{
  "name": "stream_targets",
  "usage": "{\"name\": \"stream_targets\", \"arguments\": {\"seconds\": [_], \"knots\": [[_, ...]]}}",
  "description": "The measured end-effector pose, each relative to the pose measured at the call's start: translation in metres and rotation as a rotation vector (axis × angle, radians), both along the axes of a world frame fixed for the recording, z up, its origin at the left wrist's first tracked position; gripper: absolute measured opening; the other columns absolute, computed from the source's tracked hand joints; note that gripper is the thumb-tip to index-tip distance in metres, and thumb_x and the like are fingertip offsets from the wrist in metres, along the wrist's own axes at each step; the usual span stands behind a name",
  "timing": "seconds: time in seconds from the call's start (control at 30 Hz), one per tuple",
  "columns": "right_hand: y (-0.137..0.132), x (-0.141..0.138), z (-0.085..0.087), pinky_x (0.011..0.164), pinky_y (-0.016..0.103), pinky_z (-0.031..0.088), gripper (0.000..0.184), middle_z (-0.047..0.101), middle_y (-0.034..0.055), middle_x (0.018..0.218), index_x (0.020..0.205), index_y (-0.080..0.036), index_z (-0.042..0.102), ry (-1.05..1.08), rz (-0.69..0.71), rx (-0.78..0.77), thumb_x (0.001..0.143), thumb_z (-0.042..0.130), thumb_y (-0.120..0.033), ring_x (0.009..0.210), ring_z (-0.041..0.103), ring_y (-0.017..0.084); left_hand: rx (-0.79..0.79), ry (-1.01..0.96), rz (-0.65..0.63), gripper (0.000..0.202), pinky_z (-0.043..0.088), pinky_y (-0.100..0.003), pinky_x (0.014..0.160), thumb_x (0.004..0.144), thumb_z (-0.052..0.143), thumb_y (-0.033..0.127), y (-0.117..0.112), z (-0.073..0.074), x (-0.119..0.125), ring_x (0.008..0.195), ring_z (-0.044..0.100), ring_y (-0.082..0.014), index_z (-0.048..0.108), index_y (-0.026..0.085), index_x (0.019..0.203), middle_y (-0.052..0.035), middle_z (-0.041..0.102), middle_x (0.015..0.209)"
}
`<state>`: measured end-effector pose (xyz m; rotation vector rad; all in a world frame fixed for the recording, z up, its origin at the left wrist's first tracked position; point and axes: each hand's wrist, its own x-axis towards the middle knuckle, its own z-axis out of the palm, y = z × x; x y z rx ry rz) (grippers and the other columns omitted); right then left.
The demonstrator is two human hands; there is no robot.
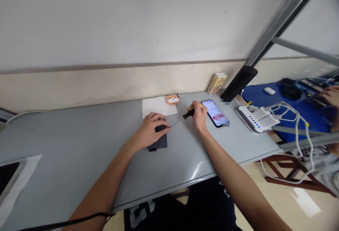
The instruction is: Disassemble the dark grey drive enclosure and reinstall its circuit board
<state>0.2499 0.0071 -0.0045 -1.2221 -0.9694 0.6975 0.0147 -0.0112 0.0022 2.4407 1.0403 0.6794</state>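
My right hand [200,116] is closed round the black-and-yellow handle of a screwdriver [188,114]. Its thin metal shaft slants down to the left, and the tip reaches the thumb and fingertips of my left hand [150,130]. That left hand is closed over a small dark grey box [161,142], pressing it to the desk from the left and above. Fingers cover much of the box's top, so what the tip touches cannot be made out. Just behind the left hand lies a white sheet of paper [156,106].
An orange dog-face case [172,99] sits by the wall. Right of my hand lies a lit phone [213,113], with a small carton [217,83] behind. A power strip [251,118] with plugs and white cables stands at the desk's right end. Another person's hand [331,95] shows far right.
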Motion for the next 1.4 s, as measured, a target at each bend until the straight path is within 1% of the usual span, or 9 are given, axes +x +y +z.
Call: {"name": "stream_targets", "arguments": {"seconds": [0.23, 0.57, 0.63, 0.8, 0.9, 1.07, 1.23, 1.33, 1.4], "knots": [[0.000, -0.003, -0.003, 0.051, 0.027, 0.033, 0.043, 0.049, -0.0013, 0.054, 0.057, -0.018, 0.064, 0.067, 0.014, -0.026, 0.090, 0.052, -0.044, 0.052, 0.041, 0.012, -0.008, -0.044, -0.009, 0.015, 0.043, -0.046, 0.108, 0.097, 0.068, 0.040, 0.006, -0.006, -0.002, 0.115, 0.056, -0.0244, 0.077, 0.028, 0.101, -0.0048, 0.068, 0.113], [0.000, -0.002, 0.001, 0.051, 0.027, 0.033, 0.044, 0.050, -0.0009, 0.055, 0.057, -0.019, 0.064, 0.078, 0.006, -0.044, 0.090, 0.051, -0.046, 0.052, 0.042, 0.012, -0.025, -0.093, 0.011, 0.020, 0.047, -0.044, 0.105, 0.099, 0.063, 0.041, 0.011, -0.008, -0.003, 0.112, 0.058, -0.0239, 0.077, 0.028, 0.096, -0.0041, 0.071, 0.107], [0.000, -0.002, 0.001, 0.051, 0.027, 0.033, 0.044, 0.050, -0.0010, 0.055, 0.058, -0.019, 0.064, 0.087, 0.002, -0.049, 0.090, 0.051, -0.045, 0.052, 0.042, 0.012, -0.007, -0.111, 0.100, 0.021, 0.048, -0.042, 0.102, 0.098, 0.063, 0.042, 0.017, -0.010, -0.008, 0.109, 0.060, -0.0240, 0.077, 0.027, 0.096, -0.0043, 0.073, 0.106], [0.001, -0.002, 0.000, 0.052, 0.027, 0.033, 0.043, 0.050, -0.0016, 0.054, 0.057, -0.018, 0.065, 0.109, 0.000, -0.046, 0.090, 0.053, -0.043, 0.053, 0.042, 0.012, 0.110, -0.049, 0.558, 0.021, 0.047, -0.044, 0.100, 0.096, 0.062, 0.037, 0.045, -0.023, -0.029, 0.103, 0.063, -0.0274, 0.079, 0.024, 0.097, -0.0064, 0.076, 0.103], [0.002, -0.001, 0.000, 0.053, 0.027, 0.033, 0.043, 0.050, -0.0014, 0.055, 0.056, -0.019, 0.065, 0.110, -0.015, -0.045, 0.090, 0.053, -0.043, 0.054, 0.043, 0.012, 0.123, 0.030, 0.645, 0.024, 0.046, -0.046, 0.103, 0.095, 0.062, 0.039, 0.057, -0.031, -0.041, 0.104, 0.062, -0.0297, 0.080, 0.024, 0.099, -0.0088, 0.076, 0.105], [0.003, 0.002, 0.000, 0.054, 0.027, 0.033, 0.044, 0.048, -0.0017, 0.055, 0.056, -0.019, 0.065, 0.106, -0.028, -0.043, 0.090, 0.052, -0.044, 0.054, 0.043, 0.012, 0.114, 0.061, 0.629, 0.029, 0.047, -0.047, 0.102, 0.096, 0.061, 0.043, 0.057, -0.034, -0.048, 0.106, 0.061, -0.0308, 0.081, 0.023, 0.103, -0.0111, 0.073, 0.105], [0.003, 0.003, 0.000, 0.053, 0.027, 0.032, 0.041, 0.049, -0.0014, 0.056, 0.056, -0.019, 0.063, 0.135, -0.038, -0.046, 0.088, 0.053, -0.043, 0.055, 0.043, 0.012, 0.094, 0.098, 0.552, 0.032, 0.047, -0.047, 0.106, 0.097, 0.056, 0.041, 0.054, -0.032, -0.055, 0.112, 0.061, -0.0302, 0.080, 0.023, 0.110, -0.0115, 0.070, 0.116], [0.002, 0.003, 0.000, 0.052, 0.027, 0.032, 0.041, 0.049, -0.0013, 0.056, 0.057, -0.019, 0.064, 0.130, -0.040, -0.045, 0.088, 0.054, -0.043, 0.055, 0.044, 0.013, 0.095, 0.083, 0.522, 0.034, 0.045, -0.048, 0.110, 0.098, 0.053, 0.039, 0.050, -0.024, -0.065, 0.116, 0.061, -0.0300, 0.078, 0.023, 0.114, -0.0114, 0.068, 0.120], [0.002, 0.003, 0.000, 0.052, 0.027, 0.032, 0.041, 0.050, -0.0012, 0.056, 0.057, -0.019, 0.065, 0.125, -0.036, -0.046, 0.088, 0.054, -0.043, 0.055, 0.044, 0.013, 0.053, 0.066, 0.485, 0.035, 0.044, -0.048, 0.112, 0.099, 0.052, 0.042, 0.044, -0.013, -0.070, 0.118, 0.061, -0.0292, 0.077, 0.024, 0.116, -0.0105, 0.068, 0.123]]}}
